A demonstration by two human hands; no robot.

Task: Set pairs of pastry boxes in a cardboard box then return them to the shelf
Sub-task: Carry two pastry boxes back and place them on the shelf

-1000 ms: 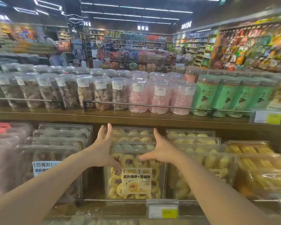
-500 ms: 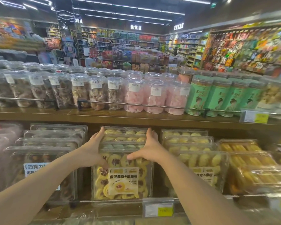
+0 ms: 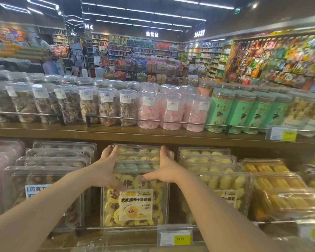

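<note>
A row of clear pastry boxes [image 3: 137, 157] stands upright, one behind another, on the lower shelf [image 3: 76, 239]. The front box [image 3: 135, 208] holds yellow jam-centred cookies and bears a yellow label. My left hand [image 3: 105, 170] grips the row's left side, fingers reaching to the rearmost box and thumb pressing the front face. My right hand [image 3: 166, 170] grips the right side the same way, its thumb on the front box's upper face. No cardboard box is in view.
More rows of clear pastry boxes stand to the left [image 3: 49, 171] and right [image 3: 224, 179]. A metal rail with a price tag [image 3: 175, 234] runs along the shelf front. The wooden shelf above [image 3: 153, 135] carries round jars [image 3: 171, 110].
Both hands slid deeper along the row's sides, their fingers now reaching the rear box and their thumbs staying on the front box. The view moved slightly.
</note>
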